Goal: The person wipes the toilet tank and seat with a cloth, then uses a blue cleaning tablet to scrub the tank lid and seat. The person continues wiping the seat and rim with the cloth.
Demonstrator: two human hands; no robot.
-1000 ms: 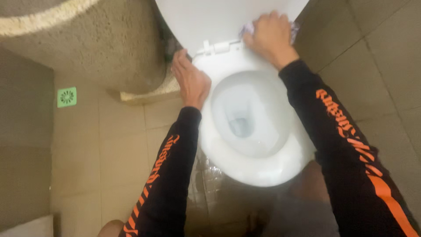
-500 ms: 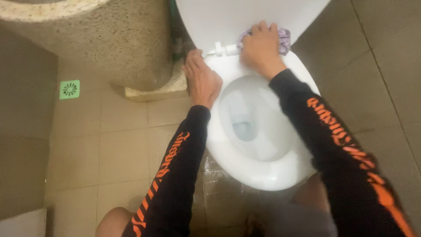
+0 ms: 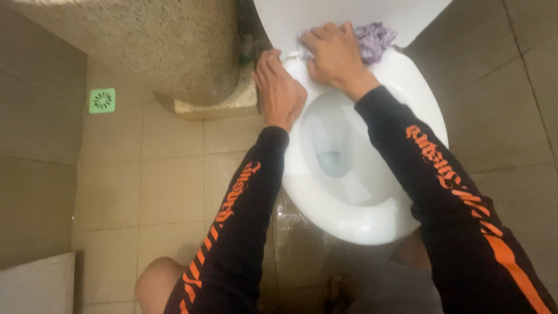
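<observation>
A white toilet stands below me, its seat [image 3: 407, 93] down around the bowl and its lid [image 3: 325, 13] raised at the top of the view. My right hand [image 3: 330, 55] presses a crumpled purple cloth [image 3: 372, 39] onto the back of the seat by the hinge. Flat on the seat's left rear edge rests my left hand [image 3: 280, 90], fingers together, holding nothing. Both arms wear black sleeves with orange lettering.
A rough speckled stone counter or basin base [image 3: 163, 46] stands close to the toilet's left. A green floor drain [image 3: 102, 100] sits in the beige tiled floor at the left. The tiles in front of the bowl look wet [image 3: 296, 232]. My bare knee [image 3: 157, 285] shows at the bottom.
My right hand has slid the cloth leftward along the back of the seat toward the hinge. The view has shifted, and my left hand stays on the seat's left edge.
</observation>
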